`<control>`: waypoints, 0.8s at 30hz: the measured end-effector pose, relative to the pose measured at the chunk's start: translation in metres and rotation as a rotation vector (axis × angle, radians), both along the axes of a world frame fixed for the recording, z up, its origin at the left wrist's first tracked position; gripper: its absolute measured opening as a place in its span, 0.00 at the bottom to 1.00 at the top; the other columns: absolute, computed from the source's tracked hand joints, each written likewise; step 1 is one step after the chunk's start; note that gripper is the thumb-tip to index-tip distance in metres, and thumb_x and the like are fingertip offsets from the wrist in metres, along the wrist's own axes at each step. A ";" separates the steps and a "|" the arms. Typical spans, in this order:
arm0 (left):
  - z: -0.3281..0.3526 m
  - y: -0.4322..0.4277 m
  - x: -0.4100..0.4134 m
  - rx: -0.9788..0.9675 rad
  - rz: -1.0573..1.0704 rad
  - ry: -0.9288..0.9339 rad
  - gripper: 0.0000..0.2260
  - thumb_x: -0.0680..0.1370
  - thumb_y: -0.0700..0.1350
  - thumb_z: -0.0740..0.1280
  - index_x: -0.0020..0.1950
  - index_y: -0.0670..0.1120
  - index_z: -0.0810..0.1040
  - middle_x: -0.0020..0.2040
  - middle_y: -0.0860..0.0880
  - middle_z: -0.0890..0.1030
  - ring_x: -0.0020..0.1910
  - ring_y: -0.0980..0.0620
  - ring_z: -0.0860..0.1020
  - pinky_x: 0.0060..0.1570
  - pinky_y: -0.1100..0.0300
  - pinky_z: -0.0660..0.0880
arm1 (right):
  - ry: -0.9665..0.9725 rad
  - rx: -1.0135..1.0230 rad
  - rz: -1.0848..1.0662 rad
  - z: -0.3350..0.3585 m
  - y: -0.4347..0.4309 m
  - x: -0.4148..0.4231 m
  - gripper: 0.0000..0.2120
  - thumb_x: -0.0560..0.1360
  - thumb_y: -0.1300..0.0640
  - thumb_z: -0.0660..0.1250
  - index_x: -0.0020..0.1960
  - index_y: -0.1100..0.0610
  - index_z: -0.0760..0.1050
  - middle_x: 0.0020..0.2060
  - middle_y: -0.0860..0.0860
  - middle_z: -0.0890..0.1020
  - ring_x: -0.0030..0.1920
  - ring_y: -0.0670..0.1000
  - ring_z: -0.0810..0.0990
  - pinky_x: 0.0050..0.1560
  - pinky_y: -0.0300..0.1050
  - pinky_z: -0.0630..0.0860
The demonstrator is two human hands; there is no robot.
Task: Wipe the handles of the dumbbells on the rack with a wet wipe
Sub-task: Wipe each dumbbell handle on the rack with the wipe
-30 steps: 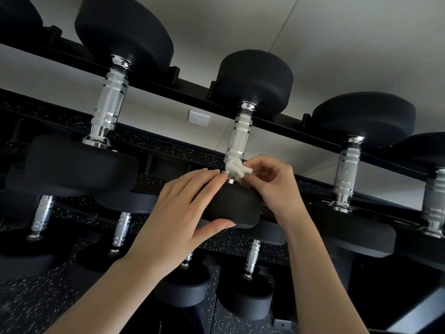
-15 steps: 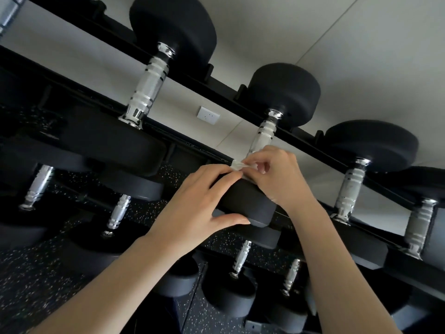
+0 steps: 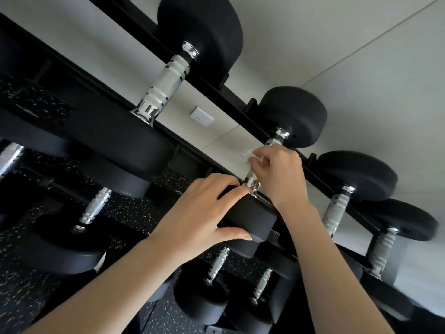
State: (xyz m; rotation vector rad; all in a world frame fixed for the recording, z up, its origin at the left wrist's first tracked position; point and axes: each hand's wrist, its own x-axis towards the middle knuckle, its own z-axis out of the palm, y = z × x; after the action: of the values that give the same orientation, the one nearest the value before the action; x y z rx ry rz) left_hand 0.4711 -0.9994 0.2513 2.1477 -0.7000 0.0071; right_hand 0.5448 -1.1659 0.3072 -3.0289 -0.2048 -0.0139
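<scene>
Across the view, from far left to near right, the rack point(image 3: 238, 97) carries dumbbells on two tiers. On the upper tier a large dumbbell point(image 3: 166, 80) sits at the left and the right-hand dumbbells point(image 3: 337, 208) sit beyond the hands. The lower-tier dumbbells point(image 3: 216, 263) lie beneath. Nothing visible shows which of these handles have been wiped, so treat them all as outstanding.

The dumbbell in work point(image 3: 293, 116) lies at centre on the upper tier. The left hand point(image 3: 199, 213) spans its near head, fingers over the top edge and thumb under the lower edge, holding it steady. The right hand point(image 3: 279, 172) is closed round the upper middle of the handle point(image 3: 251, 179). Its fingers are curled and pinch the wet wipe point(image 3: 246, 156) against the metal. A crumpled corner of the wipe projects to the left of the knuckles.

Status, as a judgement: wiping of this one handle is in progress and not complete. The chrome collar beside the left fingertips and the short length next to the far head are clear of the wipe and appear still to need a pass. The remaining handles on both tiers would then follow.
</scene>
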 end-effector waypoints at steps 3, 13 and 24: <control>-0.001 -0.001 0.001 -0.005 -0.003 -0.006 0.30 0.73 0.65 0.62 0.67 0.48 0.70 0.61 0.48 0.74 0.61 0.49 0.72 0.58 0.54 0.70 | -0.163 0.017 -0.035 -0.001 -0.008 0.017 0.05 0.72 0.63 0.68 0.46 0.61 0.82 0.33 0.56 0.78 0.30 0.51 0.73 0.34 0.43 0.73; -0.001 -0.001 0.001 0.006 -0.009 0.006 0.30 0.73 0.66 0.60 0.67 0.48 0.71 0.61 0.49 0.74 0.61 0.49 0.72 0.59 0.55 0.68 | -0.246 0.387 -0.308 -0.003 -0.018 0.021 0.05 0.73 0.58 0.70 0.47 0.58 0.82 0.33 0.49 0.77 0.31 0.42 0.72 0.36 0.30 0.70; 0.000 -0.001 0.002 0.022 -0.023 0.017 0.30 0.73 0.66 0.59 0.67 0.48 0.71 0.60 0.49 0.73 0.60 0.48 0.72 0.60 0.58 0.63 | -0.243 0.473 -0.406 -0.005 -0.027 0.016 0.03 0.74 0.56 0.67 0.45 0.49 0.79 0.34 0.49 0.80 0.36 0.53 0.79 0.45 0.55 0.79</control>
State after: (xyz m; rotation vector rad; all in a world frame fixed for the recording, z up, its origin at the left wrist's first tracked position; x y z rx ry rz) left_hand 0.4730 -1.0002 0.2513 2.1587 -0.7178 -0.0310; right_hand 0.5605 -1.1931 0.3022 -2.5346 0.3490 -0.4014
